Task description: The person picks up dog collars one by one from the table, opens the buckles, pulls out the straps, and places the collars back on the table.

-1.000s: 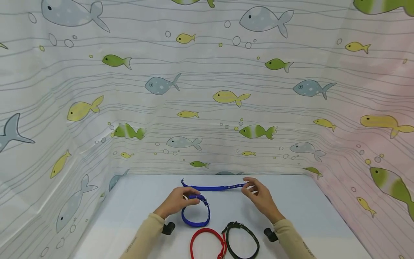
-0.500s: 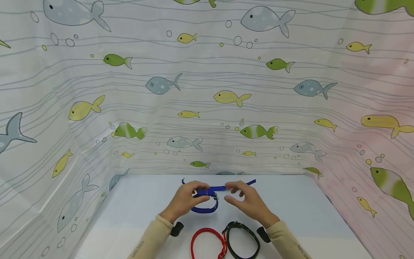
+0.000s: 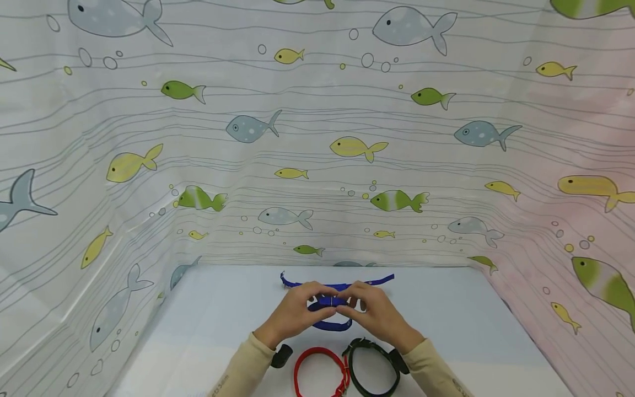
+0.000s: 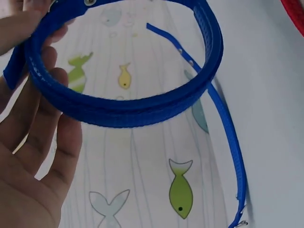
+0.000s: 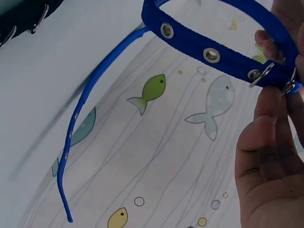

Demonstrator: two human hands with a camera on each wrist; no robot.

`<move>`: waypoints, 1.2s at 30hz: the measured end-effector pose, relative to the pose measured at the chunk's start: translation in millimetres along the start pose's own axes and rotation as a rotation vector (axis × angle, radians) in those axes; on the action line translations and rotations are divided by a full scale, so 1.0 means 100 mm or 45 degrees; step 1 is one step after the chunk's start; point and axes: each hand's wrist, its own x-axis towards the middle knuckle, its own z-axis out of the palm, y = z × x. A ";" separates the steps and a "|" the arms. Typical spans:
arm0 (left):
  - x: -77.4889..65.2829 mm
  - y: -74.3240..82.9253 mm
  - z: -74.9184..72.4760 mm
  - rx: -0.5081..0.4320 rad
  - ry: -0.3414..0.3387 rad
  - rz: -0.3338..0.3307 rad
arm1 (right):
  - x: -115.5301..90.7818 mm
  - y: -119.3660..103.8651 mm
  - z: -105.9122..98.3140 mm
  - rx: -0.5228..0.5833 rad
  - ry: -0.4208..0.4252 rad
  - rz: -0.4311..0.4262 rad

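Observation:
Both hands hold a looped blue collar (image 3: 332, 326) up off the table. My left hand (image 3: 297, 311) pinches its upper band from the left. My right hand (image 3: 379, 314) grips it from the right, with fingers at the metal buckle and D-ring (image 5: 262, 76). Metal eyelets (image 5: 211, 55) run along the band in the right wrist view. In the left wrist view, the padded side of the loop hangs away from the fingers. Behind the hands a second blue collar (image 3: 382, 281) lies unfastened, stretched lengthwise on the table; the hands hide part of it in the head view.
At the front of the white table (image 3: 198, 325) lie a looped red collar (image 3: 296, 375) and a looped dark green collar (image 3: 351, 366), touching each other. The right wrist's camera overlaps the dark one in the head view. A fish-patterned sheet (image 3: 317, 187) rises around the back and sides.
My left hand has lifted the looped blue collar and moved right with it. My right hand has left the far blue collar's end and come left onto the looped one.

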 end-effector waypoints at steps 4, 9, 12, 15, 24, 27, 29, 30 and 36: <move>-0.01 0.01 0.04 -0.005 -0.001 -0.035 | -0.02 0.00 0.00 0.003 0.020 -0.042; -0.02 -0.04 0.05 -0.012 0.054 0.014 | -0.03 0.01 0.00 0.098 0.076 -0.032; -0.03 -0.06 0.06 0.007 0.084 0.069 | -0.05 0.01 -0.01 0.133 0.112 0.010; -0.04 -0.08 0.06 0.031 0.130 0.106 | -0.04 0.00 0.00 0.154 0.139 0.038; -0.06 -0.09 0.05 -0.023 0.258 0.132 | -0.05 -0.05 0.03 0.354 0.193 0.078; -0.05 -0.06 0.04 -0.035 0.256 0.170 | -0.06 -0.08 0.01 0.320 0.174 0.064; -0.03 -0.04 0.03 -0.018 0.246 0.204 | -0.05 -0.09 0.00 0.266 0.161 0.065; -0.02 -0.03 0.02 -0.006 0.243 0.215 | -0.05 -0.09 -0.01 0.256 0.161 0.071; -0.03 0.02 0.01 0.051 0.221 0.168 | -0.07 -0.08 -0.04 0.294 0.171 0.170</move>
